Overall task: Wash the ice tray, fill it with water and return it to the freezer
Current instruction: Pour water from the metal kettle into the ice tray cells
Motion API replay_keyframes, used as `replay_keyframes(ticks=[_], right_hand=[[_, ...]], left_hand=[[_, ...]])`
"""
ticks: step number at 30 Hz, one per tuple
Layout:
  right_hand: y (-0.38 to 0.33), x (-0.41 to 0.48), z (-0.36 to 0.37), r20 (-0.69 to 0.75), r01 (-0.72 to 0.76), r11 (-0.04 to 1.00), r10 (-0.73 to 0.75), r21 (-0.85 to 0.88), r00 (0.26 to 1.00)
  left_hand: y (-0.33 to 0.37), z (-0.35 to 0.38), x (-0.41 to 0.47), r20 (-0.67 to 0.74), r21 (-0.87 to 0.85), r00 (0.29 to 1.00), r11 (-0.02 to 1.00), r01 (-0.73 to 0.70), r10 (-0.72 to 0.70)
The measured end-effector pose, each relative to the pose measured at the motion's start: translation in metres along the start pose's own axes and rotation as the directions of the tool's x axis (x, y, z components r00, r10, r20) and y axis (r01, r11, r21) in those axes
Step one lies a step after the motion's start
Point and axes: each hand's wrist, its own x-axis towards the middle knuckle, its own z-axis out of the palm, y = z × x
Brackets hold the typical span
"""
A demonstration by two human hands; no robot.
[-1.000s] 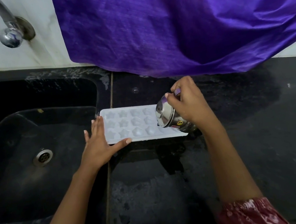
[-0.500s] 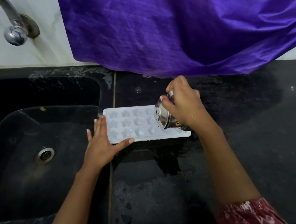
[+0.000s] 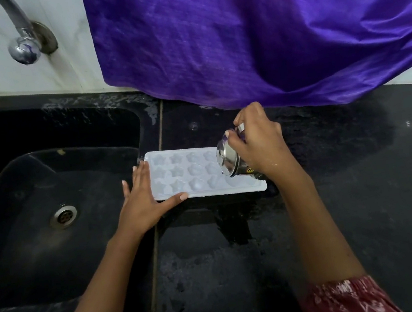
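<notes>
Spillage is your risk: your right hand (image 3: 259,145) clamps a steel cup (image 3: 229,161) tipped over the tray (image 3: 175,173), which lies on the wet worktop (image 3: 364,185) beside the sink (image 3: 42,180), steadied only by your flat, spread left hand (image 3: 143,200), so overfilled cells could slop.

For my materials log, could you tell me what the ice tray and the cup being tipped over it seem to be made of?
Ice tray: likely white, matte plastic, with moulded star-shaped cells. Cup: apparently polished steel, with mirror-like reflections on its side.
</notes>
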Motion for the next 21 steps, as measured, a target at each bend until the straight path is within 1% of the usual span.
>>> replay_keyframes(ticks=[3, 8, 10, 15, 21], right_hand=[[0.002, 0.0, 0.001, 0.023, -0.02, 1.0, 0.02, 0.023, 1.0], [0.008, 0.001, 0.002, 0.016, -0.124, 0.977, 0.124, 0.172, 0.992], [0.007, 0.002, 0.001, 0.008, -0.148, 0.967, 0.15, 0.207, 0.989], [0.002, 0.002, 0.002, 0.026, -0.1, 0.972, 0.096, 0.214, 0.995], [-0.009, 0.004, 0.011, 0.055, -0.035, 0.988, 0.027, 0.148, 0.998]], left_hand=[[0.002, -0.001, 0.0, 0.003, 0.01, 1.0, 1.0, 0.006, -0.006], [0.003, -0.001, -0.001, 0.005, -0.002, 1.0, 1.0, 0.011, -0.011], [0.003, -0.001, -0.001, 0.004, 0.0, 1.0, 1.0, 0.014, -0.014], [0.004, -0.001, -0.001, 0.0, -0.004, 1.0, 1.0, 0.012, -0.012], [0.004, -0.001, -0.001, -0.001, -0.008, 1.0, 1.0, 0.016, -0.016]])
